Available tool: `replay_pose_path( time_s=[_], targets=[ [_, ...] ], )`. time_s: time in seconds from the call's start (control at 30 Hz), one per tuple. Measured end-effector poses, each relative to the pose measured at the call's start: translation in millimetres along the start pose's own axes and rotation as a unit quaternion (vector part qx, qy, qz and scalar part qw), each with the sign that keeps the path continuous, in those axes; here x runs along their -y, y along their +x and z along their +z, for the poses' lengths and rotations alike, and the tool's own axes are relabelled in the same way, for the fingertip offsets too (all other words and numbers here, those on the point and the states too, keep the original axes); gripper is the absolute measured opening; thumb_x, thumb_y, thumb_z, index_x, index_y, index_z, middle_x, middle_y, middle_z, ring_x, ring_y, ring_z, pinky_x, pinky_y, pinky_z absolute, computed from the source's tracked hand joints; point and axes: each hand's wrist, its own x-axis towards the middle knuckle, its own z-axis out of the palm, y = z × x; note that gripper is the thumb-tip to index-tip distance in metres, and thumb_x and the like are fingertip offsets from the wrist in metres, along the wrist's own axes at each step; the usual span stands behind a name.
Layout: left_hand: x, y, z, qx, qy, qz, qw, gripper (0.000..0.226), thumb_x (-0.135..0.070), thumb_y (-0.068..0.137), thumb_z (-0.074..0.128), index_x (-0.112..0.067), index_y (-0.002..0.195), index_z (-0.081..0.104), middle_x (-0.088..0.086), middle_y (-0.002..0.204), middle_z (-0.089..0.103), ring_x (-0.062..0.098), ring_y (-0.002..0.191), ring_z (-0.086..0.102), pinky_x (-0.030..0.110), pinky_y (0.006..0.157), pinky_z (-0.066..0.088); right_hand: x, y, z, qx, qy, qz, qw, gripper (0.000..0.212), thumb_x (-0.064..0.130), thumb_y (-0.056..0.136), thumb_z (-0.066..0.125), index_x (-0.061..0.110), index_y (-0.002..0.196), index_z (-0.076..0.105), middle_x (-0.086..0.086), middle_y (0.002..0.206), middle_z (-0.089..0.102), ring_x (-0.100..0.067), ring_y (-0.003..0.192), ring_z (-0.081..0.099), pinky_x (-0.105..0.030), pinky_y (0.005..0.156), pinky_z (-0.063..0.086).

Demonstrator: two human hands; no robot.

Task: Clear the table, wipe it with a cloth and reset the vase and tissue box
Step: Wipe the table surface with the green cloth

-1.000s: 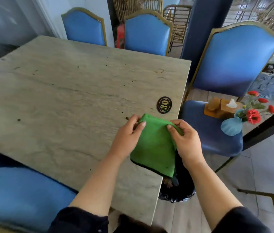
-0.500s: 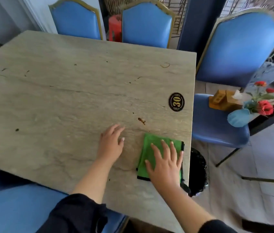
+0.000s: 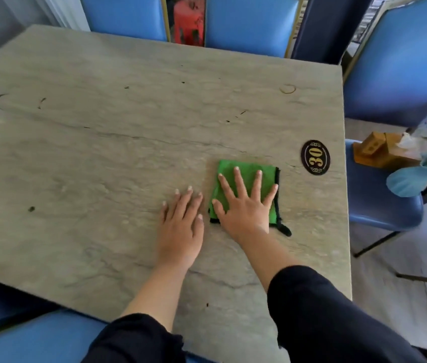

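- Green cloth [image 3: 246,176]: folded, flat on table [image 3: 102,158], just beside the "30" plaque [image 3: 315,157], on its inner side.
- R hand [image 3: 243,208]: fingers spread, palm pressing cloth — no pinch.
- L hand [image 3: 181,224]: flat on bare tabletop, fingers straight, just beside cloth, on the side away from the plaque.
- Tissue box [image 3: 379,153] & blue vase [image 3: 408,180]: off table, past plaque — on a blue chair seat [image 3: 379,210].

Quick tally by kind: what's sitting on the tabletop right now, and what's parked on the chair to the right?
On the table:
Green cloth: 1
Number plaque: 1
Hands: 2, left hand, right hand
On the chair:
Tissue box: 1
Blue vase: 1
Total: 6
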Motion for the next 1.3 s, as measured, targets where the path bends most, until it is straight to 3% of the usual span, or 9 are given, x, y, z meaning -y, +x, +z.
replay_pose_path(
  time_s=[0.1,0.27,0.37,0.63,0.7,0.9,1.07,1.17,1.3],
  targets=[
    [18,3,-6,0.002,-0.008,0.031,0.999,0.053,-0.026,0.093,0.022,-0.018,0.141,0.042,-0.005,0.15,0.038,0.019,0.138,0.036,0.032,0.112,0.028,-5,-46,12,0.0,-0.025,-0.077,0.997,0.061,0.068,0.089,0.005,0.049,0.144,-0.015,0.01,0.158,-0.018,-0.037,0.141,-0.027,-0.067,0.109,-0.012],
    [26,7,-9,0.003,0.04,0.036,0.999,0.052,-0.026,0.093,0.025,-0.028,0.144,0.034,-0.001,0.157,0.024,0.019,0.145,0.02,0.045,0.116,0.021,-68,-8,-7,0.003,-0.023,0.132,0.991,0.065,0.068,0.088,0.006,0.048,0.145,-0.014,0.006,0.159,-0.018,-0.037,0.143,-0.021,-0.067,0.11,-0.006],
    [23,12,-8,0.004,0.051,0.024,0.998,0.056,-0.028,0.092,0.021,-0.017,0.147,0.03,0.005,0.157,0.023,0.02,0.146,0.017,0.048,0.117,0.017,-56,46,-19,-0.006,0.013,0.199,0.98,0.067,0.067,0.088,0.009,0.043,0.148,-0.009,0.004,0.16,-0.017,-0.041,0.143,-0.019,-0.07,0.108,-0.005],
    [31,14,-11,-0.022,-0.027,0.024,0.999,0.062,-0.028,0.091,0.014,0.0,0.142,0.036,0.012,0.153,0.03,0.022,0.144,0.022,0.036,0.119,0.004,38,-8,9,-0.008,-0.027,-0.108,0.994,0.063,0.067,0.089,0.007,0.047,0.147,-0.01,0.007,0.159,-0.017,-0.036,0.142,-0.024,-0.066,0.11,-0.01],
    [31,17,-14,-0.023,-0.031,0.027,0.999,0.065,-0.03,0.09,0.01,0.0,0.141,0.037,0.011,0.154,0.028,0.022,0.145,0.02,0.036,0.12,0.004,14,-37,14,-0.018,-0.033,-0.11,0.993,0.061,0.068,0.089,0.008,0.051,0.145,-0.009,0.01,0.16,-0.012,-0.033,0.144,-0.021,-0.063,0.112,-0.011],
    [29,16,-12,0.0,-0.025,0.023,0.999,0.075,-0.037,0.085,0.0,-0.004,0.145,0.031,0.008,0.158,0.019,0.018,0.147,0.011,0.034,0.12,0.002,-17,-44,8,0.017,0.015,0.115,0.993,0.064,0.067,0.089,0.009,0.047,0.146,-0.012,0.008,0.158,-0.021,-0.032,0.142,-0.027,-0.064,0.111,-0.011],
    [30,16,-23,0.022,-0.116,0.007,0.993,0.064,-0.029,0.09,0.009,-0.005,0.144,0.034,0.007,0.157,0.02,0.016,0.146,0.012,0.032,0.119,0.005,65,-99,27,0.023,-0.007,-0.094,0.995,0.062,0.064,0.092,0.008,0.043,0.147,-0.013,0.003,0.156,-0.025,-0.036,0.139,-0.031,-0.067,0.108,-0.014],
    [32,16,-27,0.056,-0.138,-0.007,0.989,0.048,-0.016,0.1,0.02,-0.007,0.146,0.029,0.004,0.159,0.015,0.013,0.146,0.008,0.029,0.119,0.001,62,-160,47,0.004,-0.001,-0.213,0.977,0.062,0.064,0.091,0.023,0.045,0.149,0.01,0.004,0.161,0.002,-0.036,0.146,-0.01,-0.065,0.111,-0.003],
    [34,10,-17,0.094,-0.015,-0.007,0.995,0.06,-0.035,0.1,0.03,-0.008,0.15,0.013,0.005,0.16,-0.001,0.016,0.147,-0.003,0.034,0.118,-0.004,-7,-175,45,-0.022,-0.046,-0.156,0.986,0.061,0.067,0.09,0.023,0.048,0.148,0.012,0.006,0.16,0.014,-0.033,0.147,0.004,-0.064,0.113,0.008]
  ],
)
